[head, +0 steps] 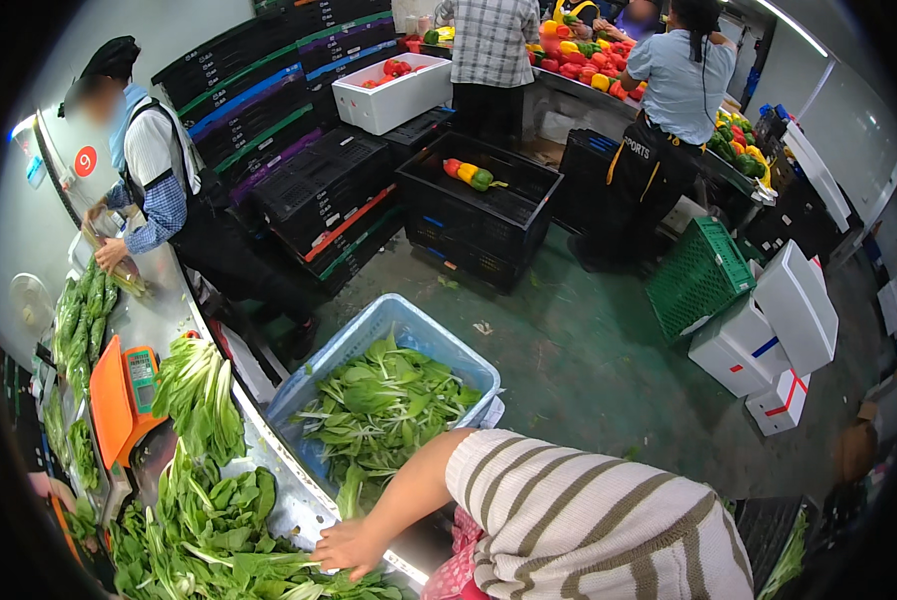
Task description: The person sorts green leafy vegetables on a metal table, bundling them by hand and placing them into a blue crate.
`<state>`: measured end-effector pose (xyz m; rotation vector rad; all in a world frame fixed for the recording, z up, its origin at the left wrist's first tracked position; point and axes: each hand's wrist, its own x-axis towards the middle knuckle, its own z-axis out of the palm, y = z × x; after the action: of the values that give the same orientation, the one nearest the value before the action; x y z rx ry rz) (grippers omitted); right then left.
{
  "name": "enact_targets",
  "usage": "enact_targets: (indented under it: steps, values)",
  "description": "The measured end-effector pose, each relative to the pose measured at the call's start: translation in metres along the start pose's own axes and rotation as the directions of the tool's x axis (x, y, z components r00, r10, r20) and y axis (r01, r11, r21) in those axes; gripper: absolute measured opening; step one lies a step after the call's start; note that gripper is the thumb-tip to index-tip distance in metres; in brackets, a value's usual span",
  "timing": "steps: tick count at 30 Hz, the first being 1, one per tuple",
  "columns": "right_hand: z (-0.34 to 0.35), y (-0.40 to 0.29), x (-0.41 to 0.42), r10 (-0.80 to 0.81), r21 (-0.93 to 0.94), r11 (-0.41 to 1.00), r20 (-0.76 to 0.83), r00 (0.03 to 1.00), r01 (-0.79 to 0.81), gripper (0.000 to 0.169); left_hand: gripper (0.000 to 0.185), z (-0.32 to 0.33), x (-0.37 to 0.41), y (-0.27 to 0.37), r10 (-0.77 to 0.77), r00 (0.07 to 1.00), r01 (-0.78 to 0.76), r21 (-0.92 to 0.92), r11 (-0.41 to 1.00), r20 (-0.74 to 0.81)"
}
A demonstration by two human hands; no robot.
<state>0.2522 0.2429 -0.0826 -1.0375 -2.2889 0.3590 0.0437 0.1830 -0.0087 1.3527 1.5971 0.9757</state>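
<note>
My right hand (349,547) reaches down over the edge of the metal worktable (302,499). Its fingers rest at the stem ends of loose leafy greens (223,510) heaped there; whether they grip any cannot be told. My left hand is out of view. Just past my forearm, a blue plastic crate (407,307) with a film liner holds cut leafy greens (396,390). One leafy stalk (352,487) lies between the crate and my hand. A bunch of pale-stemmed greens (200,397) lies beside an orange digital scale (122,397).
Bagged greens (84,315) lie farther along the worktable, where a person (152,157) handles a bag. Black crates (478,225) stand on the floor; one holds peppers (467,174). A green crate (703,277) and foam boxes (741,349) stand right. Several people work at a pepper-covered table (583,64).
</note>
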Motion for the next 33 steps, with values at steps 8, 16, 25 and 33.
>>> enact_targets:
  steps: [8,16,25,33]
  values:
    - [0.001,-0.002,-0.001,-0.038,-0.092,0.995,-0.093,0.995,0.029,0.047,0.04,0.012,0.015,0.003,-0.051,0.996,0.055,-0.054,0.997,0.069]
    - [0.002,-0.004,-0.001,-0.059,-0.136,0.99,-0.104,0.993,0.045,0.037,0.04,0.018,0.02,0.009,-0.093,0.992,0.102,-0.119,0.988,0.082]
    - [-0.003,-0.003,-0.003,-0.048,-0.129,0.991,-0.1,0.994,0.035,0.032,0.039,0.012,0.015,0.005,-0.177,0.983,0.185,-0.252,0.95,0.055]
    - [-0.02,0.001,0.017,0.08,0.061,0.994,0.145,0.986,-0.09,0.017,0.039,-0.094,-0.034,-0.047,-0.406,0.91,0.255,-0.663,0.704,-0.081]
